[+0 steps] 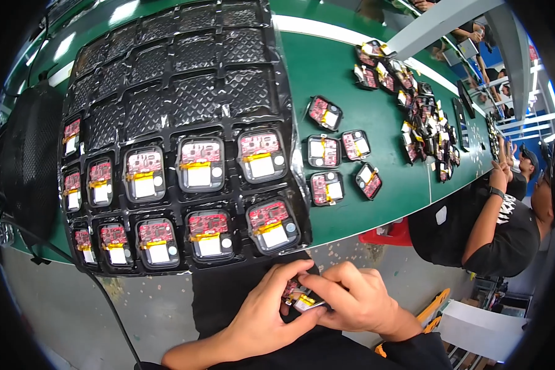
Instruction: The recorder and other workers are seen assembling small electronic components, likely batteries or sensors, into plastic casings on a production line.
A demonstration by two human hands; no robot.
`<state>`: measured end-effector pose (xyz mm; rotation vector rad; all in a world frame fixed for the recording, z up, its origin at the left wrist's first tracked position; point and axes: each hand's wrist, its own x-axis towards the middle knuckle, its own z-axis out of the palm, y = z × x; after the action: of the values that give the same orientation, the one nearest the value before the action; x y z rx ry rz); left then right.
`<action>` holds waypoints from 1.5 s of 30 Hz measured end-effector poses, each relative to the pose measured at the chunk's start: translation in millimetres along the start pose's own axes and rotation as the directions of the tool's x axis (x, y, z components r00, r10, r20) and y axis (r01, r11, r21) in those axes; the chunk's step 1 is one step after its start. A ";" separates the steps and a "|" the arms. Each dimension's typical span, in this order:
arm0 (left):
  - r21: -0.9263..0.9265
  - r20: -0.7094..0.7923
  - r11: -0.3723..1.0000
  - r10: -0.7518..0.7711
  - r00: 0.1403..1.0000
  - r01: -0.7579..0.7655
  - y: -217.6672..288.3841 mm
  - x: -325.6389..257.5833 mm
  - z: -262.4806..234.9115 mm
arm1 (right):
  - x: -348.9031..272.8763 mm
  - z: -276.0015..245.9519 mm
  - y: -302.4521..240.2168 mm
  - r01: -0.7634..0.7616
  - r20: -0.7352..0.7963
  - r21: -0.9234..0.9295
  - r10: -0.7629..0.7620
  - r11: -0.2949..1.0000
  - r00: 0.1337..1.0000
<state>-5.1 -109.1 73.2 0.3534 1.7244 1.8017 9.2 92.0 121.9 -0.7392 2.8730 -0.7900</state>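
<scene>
Over my lap, below the table's front edge, both hands are closed around one small electronic module with a red circuit board, yellow tape and a black case. My left hand grips its left side with thumb and fingers. From the right, my right hand pinches it, thumb and index finger on the board and case; parts of the module are hidden by the fingers. Just beyond my hands lies a black compartment tray, its nearer rows holding similar modules with white batteries. Its farther compartments show bare textured plastic.
Several loose modules lie on the green table right of the tray. A large pile of modules sits farther right. A black mesh bag-like object and a cable are at left. A co-worker sits at right near a red stool.
</scene>
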 end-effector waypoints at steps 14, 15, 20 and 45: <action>-0.126 0.020 0.992 -0.024 1.000 0.026 -19.5 -14.3 -20.1 | 5.0 19.3 7.9 -0.114 0.081 0.222 0.098 0.968 0.992; -0.138 0.027 0.989 -0.056 0.998 0.060 -17.5 -14.3 -21.6 | 5.7 16.9 7.4 -0.157 0.132 0.274 0.124 0.949 0.983; -0.201 0.038 0.977 -0.070 0.997 0.077 -26.0 -12.3 -19.1 | -1.4 16.6 6.5 -0.178 0.113 0.316 0.150 0.932 0.982; 0.018 -0.166 0.999 -0.037 0.985 0.040 -29.0 -11.4 -2.8 | 12.4 5.9 7.9 -0.157 0.139 0.056 0.148 0.986 0.979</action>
<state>9.2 -119.2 47.2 0.1814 1.8516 1.8306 -4.0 89.3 113.5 -0.5346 2.7294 -0.7795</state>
